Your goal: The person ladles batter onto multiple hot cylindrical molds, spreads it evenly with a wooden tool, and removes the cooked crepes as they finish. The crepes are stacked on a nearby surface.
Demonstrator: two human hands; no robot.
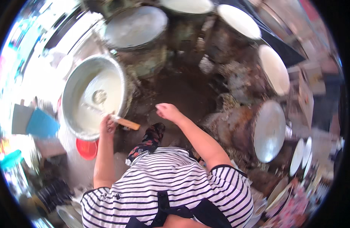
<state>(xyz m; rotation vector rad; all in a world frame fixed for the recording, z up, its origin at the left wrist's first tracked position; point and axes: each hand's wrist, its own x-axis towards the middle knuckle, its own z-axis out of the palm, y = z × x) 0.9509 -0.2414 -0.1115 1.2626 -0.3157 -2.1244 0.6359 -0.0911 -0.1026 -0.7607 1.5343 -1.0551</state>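
Gripping utensil (129,124), left hand (108,124) wrapped round it | pot (123,85) at ten o'clock, utensil by its five-o'clock rim | right hand (167,111) curled, seemingly empty | risk: loosened grip dropping utensil

Wears a white, dark-striped, short-sleeved top (144,174) with dark cuffs (228,166), a dark collar (212,213) and buttoned placket (163,200) at bottom centre, and dark, red-patterned legwear (151,137).

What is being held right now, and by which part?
The left hand holds a pale-shafted utensil with a light-brown wooden handle, gripping it near where shaft and handle meet. The right hand is curled; no held thing shows there.
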